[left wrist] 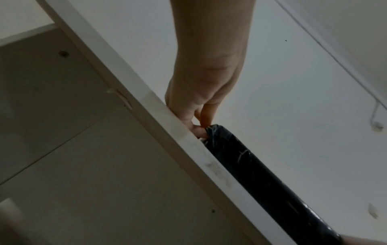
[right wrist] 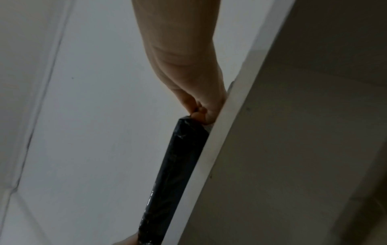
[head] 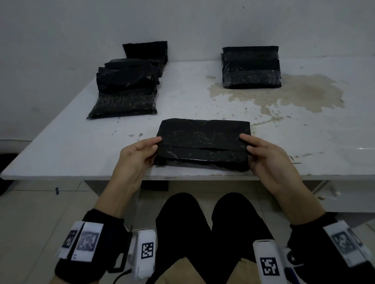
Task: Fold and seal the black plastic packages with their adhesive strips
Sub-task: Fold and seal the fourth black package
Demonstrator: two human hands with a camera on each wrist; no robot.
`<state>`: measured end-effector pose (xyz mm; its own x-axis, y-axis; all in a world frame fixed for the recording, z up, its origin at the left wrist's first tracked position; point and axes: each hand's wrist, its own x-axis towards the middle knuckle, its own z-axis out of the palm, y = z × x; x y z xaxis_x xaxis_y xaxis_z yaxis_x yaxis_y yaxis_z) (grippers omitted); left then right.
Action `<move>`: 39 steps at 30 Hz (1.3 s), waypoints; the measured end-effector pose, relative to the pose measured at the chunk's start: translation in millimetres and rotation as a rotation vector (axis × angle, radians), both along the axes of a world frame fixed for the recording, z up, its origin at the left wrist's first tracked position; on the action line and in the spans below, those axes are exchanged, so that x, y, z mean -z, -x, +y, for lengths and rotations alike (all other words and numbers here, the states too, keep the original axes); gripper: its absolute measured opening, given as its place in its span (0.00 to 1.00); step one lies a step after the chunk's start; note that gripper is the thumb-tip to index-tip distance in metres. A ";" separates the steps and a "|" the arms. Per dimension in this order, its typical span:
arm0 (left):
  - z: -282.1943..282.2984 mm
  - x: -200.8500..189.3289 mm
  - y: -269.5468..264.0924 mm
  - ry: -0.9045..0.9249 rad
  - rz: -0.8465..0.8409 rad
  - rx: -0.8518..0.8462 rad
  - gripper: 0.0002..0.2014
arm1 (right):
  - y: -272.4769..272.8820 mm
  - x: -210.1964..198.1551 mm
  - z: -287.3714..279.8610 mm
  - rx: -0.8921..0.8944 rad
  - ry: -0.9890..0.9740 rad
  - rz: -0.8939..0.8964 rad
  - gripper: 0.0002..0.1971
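Observation:
A black plastic package [head: 204,144] lies on the white table [head: 79,142] at its front edge, with a flap folded over its top. My left hand [head: 139,152] pinches the package's left end between thumb and fingers. My right hand [head: 262,151] pinches its right end the same way. In the left wrist view the left hand [left wrist: 201,116] holds the corner of the package [left wrist: 261,182] just behind the table's edge. From the right wrist, the right hand [right wrist: 201,109] grips the end of the package [right wrist: 178,165].
A heap of several black packages [head: 126,86] lies at the back left of the table, some leaning on the wall. A neat stack of black packages [head: 251,68] stands at the back right. A brown stain [head: 298,94] spreads over the table's right half.

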<state>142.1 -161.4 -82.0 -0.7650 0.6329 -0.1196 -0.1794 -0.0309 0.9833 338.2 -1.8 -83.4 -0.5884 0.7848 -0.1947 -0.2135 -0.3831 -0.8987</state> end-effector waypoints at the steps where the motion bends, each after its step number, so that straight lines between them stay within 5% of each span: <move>1: 0.5 1.1 -1.7 -0.008 0.006 -0.015 0.12 | 0.0 2.5 -1.8 0.010 -0.001 0.022 0.17; 3: 2.3 2.8 -6.8 0.005 0.095 -0.070 0.13 | 0.9 5.9 -6.8 0.045 -0.040 0.031 0.18; 9: 8.1 -1.1 -20.6 0.456 0.951 -0.245 0.09 | 2.1 8.3 -11.6 0.067 -0.142 0.014 0.18; 11: 7.6 -3.7 -22.4 0.450 1.193 -0.295 0.12 | 1.1 8.3 -11.1 0.059 -0.166 0.012 0.18; 15: 15.6 -0.6 -25.6 0.198 1.578 0.156 0.19 | 1.0 10.4 -11.6 0.054 -0.189 0.025 0.18; 17: 17.2 6.3 -24.4 0.215 1.588 0.288 0.19 | 1.5 9.7 -11.1 0.049 -0.177 0.041 0.18; 22: 14.8 17.2 -20.7 0.136 1.468 0.277 0.18 | 4.2 11.4 -16.6 0.163 -0.267 -0.067 0.17; 26: 18.8 22.6 -22.8 0.103 1.495 0.198 0.15 | 13.2 5.2 -39.0 0.465 -1.122 -0.371 0.12; 28: 18.4 23.2 -23.5 0.101 1.486 0.186 0.15 | 21.5 4.4 -46.8 0.296 -1.432 -0.509 0.16; 33: 20.0 3.1 -27.5 0.193 1.340 0.236 0.15 | 30.3 -6.5 -39.9 0.142 -1.505 -0.684 0.12; 36: 24.2 -9.5 -25.2 0.258 1.379 0.280 0.12 | 31.7 -24.9 -24.7 -0.122 -1.566 -0.872 0.15; 39: 29.4 -17.4 -21.9 0.313 1.430 0.337 0.13 | 44.1 -33.4 -16.2 -0.227 -1.834 -0.861 0.09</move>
<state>163.9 -132.1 -64.6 -0.1774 0.8892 0.4216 0.9559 0.0539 0.2886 294.1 -18.0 -50.0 -0.8912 0.2842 0.3537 0.3026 0.9531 -0.0035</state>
